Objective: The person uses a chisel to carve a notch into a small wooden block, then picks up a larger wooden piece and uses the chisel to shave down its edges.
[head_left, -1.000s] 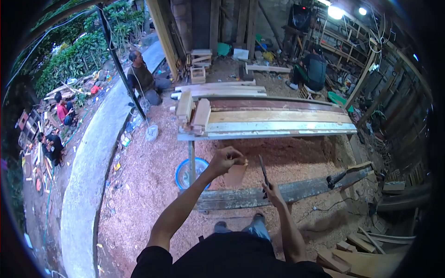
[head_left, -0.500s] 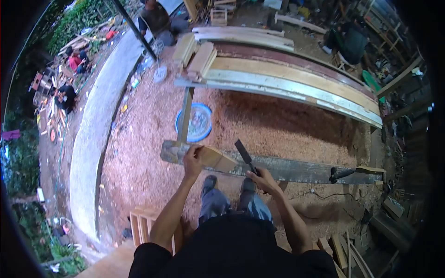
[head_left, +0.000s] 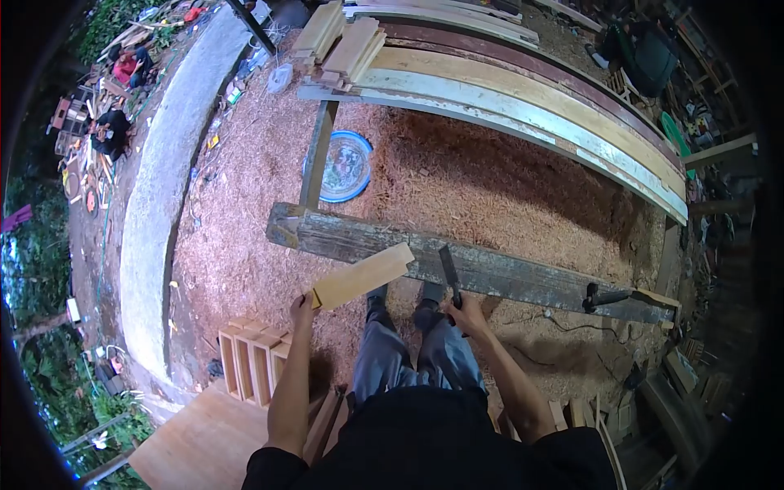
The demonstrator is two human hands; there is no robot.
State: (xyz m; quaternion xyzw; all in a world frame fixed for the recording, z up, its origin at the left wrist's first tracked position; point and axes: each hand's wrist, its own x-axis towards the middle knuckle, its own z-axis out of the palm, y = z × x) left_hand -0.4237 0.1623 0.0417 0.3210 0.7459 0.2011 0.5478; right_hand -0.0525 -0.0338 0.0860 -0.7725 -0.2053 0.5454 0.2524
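My left hand (head_left: 304, 309) grips the lower left end of a pale, flat wooden board (head_left: 363, 278), which has a notched far end and slants up to the right. The board's far end overlaps the near edge of a long weathered beam (head_left: 482, 265) in view. My right hand (head_left: 467, 317) is closed round the handle of a dark flat-bladed chisel (head_left: 449, 268). Its blade points away from me, up over the beam. Further right on the beam lies a dark tool (head_left: 608, 300), perhaps a clamp or hammer.
Long planks (head_left: 506, 114) and stacked short boards (head_left: 351, 53) lie on the far bench. A blue-rimmed basin (head_left: 345, 167) sits on shavings. Wooden frames (head_left: 253, 359) stand at lower left. Other people (head_left: 110, 133) sit at far left, and one person (head_left: 649, 57) at upper right.
My left hand has drawn the board off the beam toward me and to the left, showing its full length. The chisel in my right hand now points more upright. The view has shifted.
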